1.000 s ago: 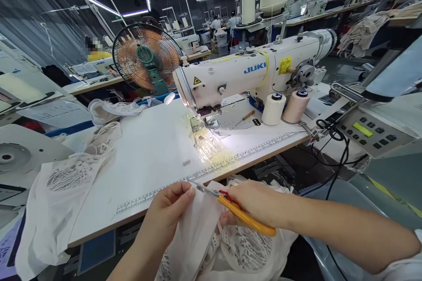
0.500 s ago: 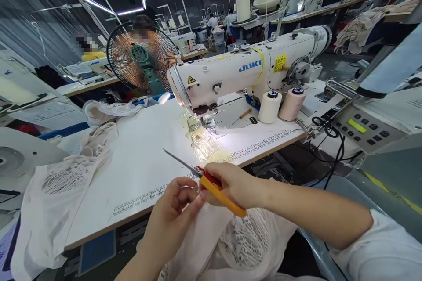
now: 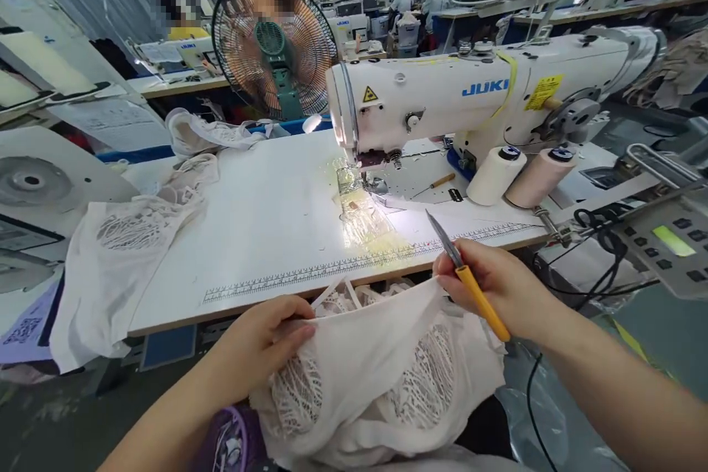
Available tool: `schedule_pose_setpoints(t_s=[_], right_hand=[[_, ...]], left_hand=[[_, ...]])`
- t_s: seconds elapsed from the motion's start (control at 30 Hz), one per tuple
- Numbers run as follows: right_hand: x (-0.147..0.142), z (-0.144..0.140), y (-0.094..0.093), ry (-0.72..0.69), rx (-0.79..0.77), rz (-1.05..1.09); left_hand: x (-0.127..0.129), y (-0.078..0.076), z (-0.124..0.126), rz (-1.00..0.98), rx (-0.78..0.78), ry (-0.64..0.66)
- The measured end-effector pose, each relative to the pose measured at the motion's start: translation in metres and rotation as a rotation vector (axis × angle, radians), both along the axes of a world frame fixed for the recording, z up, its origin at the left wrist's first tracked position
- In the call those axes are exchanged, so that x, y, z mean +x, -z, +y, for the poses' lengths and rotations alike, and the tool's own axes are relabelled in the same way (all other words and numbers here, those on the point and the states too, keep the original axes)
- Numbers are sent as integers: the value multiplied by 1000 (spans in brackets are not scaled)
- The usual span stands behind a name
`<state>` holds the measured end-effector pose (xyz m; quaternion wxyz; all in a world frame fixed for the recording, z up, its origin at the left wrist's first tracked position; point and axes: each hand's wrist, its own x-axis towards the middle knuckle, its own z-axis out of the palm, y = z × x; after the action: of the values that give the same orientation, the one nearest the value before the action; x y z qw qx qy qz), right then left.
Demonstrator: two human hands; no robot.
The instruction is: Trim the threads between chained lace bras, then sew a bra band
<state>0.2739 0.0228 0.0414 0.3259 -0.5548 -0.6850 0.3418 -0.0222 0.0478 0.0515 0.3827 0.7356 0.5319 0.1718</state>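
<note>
A pale bra (image 3: 370, 346) with lace cups is stretched between my hands, below the table's front edge. My left hand (image 3: 265, 343) is closed on the left end of its upper edge, thumb on top. My right hand (image 3: 498, 280) pinches the other end of that edge and also holds a pair of scissors (image 3: 480, 301) with an orange handle. Their blades point up and away, toward the sewing machine (image 3: 431, 103). The lower part of the bra rests on my lap.
On the white table (image 3: 259, 214) several pale lace garments (image 3: 127, 236) lie at the left, one hanging over the edge. Two thread cones (image 3: 495, 175), an awl (image 3: 442, 181) and a small black blade (image 3: 455, 195) are near the machine. A fan (image 3: 273, 44) stands behind. A purple container (image 3: 232, 439) is below.
My hands were together at the fabric with the scissors pointing left. Now they are spread apart, pulling the bra's edge straight, and the scissors have moved right. The view has turned left.
</note>
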Motion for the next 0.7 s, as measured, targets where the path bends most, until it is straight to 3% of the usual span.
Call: schedule_pose_setpoints(t_s=[0.13,0.2,0.33,0.43,0.6,0.7], right_hand=[[1,0,-1,60,92,-198],[-10,-1,-6,70,126,-198],[-47,-5,-13,-193,19,-65],[-69,-7,-11,-375,-81,-33],[-72,-7,-5,-395,-84,47],[-64,-9,-3,-397,-98,28]], left_hand=[[4,-11,-3,-3,51,55],[9,-17,-7,49,125,137],[24,-26,-16,179,273,324],[31,-30,-21,197,282,408],[14,-37,-16,185,270,398],[-9,-41,-11,114,227,266]])
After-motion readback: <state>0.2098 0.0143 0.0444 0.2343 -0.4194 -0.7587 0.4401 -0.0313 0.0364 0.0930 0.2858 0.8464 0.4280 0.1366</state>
